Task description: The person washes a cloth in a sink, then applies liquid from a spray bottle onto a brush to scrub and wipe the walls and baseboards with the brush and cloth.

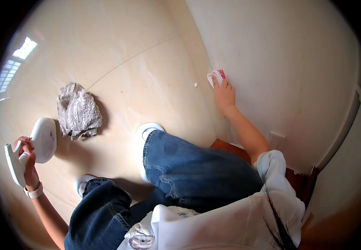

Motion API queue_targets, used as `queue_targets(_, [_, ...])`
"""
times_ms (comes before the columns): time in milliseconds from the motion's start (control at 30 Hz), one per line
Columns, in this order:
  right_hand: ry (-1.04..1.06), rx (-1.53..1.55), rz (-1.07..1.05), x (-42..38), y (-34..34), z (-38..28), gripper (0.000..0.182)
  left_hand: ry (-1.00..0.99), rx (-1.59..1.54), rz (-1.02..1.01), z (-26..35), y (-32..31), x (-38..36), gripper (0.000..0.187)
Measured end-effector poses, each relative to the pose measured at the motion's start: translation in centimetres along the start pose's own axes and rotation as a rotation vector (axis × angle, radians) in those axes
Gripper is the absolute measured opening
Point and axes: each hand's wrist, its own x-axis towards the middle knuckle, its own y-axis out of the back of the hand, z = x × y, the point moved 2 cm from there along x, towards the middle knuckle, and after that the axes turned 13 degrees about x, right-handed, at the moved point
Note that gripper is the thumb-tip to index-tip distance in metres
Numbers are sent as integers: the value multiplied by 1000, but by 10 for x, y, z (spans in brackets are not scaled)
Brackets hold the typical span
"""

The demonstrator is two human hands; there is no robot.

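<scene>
My left hand (pixel 27 156) is wrapped round the neck of a white spray bottle (pixel 44 141), holding it off to the left above the floor. A pale band circles that wrist. Against the lower part of the white wall (pixel 268 54), my right hand (pixel 224 95) presses a small white and red pad (pixel 214 78), its fingers closed over it. Just left of the pad, a small white spot (pixel 196 85) shows near the foot of the wall. A crumpled grey cloth (pixel 79 111) lies on the floor beside the spray bottle.
Beige tiles cover the floor (pixel 118 46). My legs in blue jeans (pixel 189 166) and white shoes (pixel 150 128) are between my hands. A socket plate (pixel 277 141) sits on the wall near my right forearm, with reddish-brown wood (pixel 230 148) below it.
</scene>
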Motion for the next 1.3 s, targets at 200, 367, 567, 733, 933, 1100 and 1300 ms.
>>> queue_targets(200, [-27,126,5,51,23,5,45,4,85,-92,-3,4,-1,29])
queue_targets(367, [16,76,-156,27,-6,-4,45,8,-12,-46,-5,3,-4,33])
queue_targets(567, [46,169,80,55,10,1,51,11,-5,44,-1,-4,-2,37])
queue_targets(733, [68,62,30,50,14,-9,51,17,-32,54,7,-5,0,25])
queue_targets(933, [63,-8,48,24,-3,3,52,80,-111,168,13,-8,-1,23])
queue_targets(1100, [-266,40,-8,72,71,3,53,24,-39,28,4,-6,0,25])
queue_targets(1300, [-192,-66,-117,34,31,17,59,18,-64,131,14,-14,2,20])
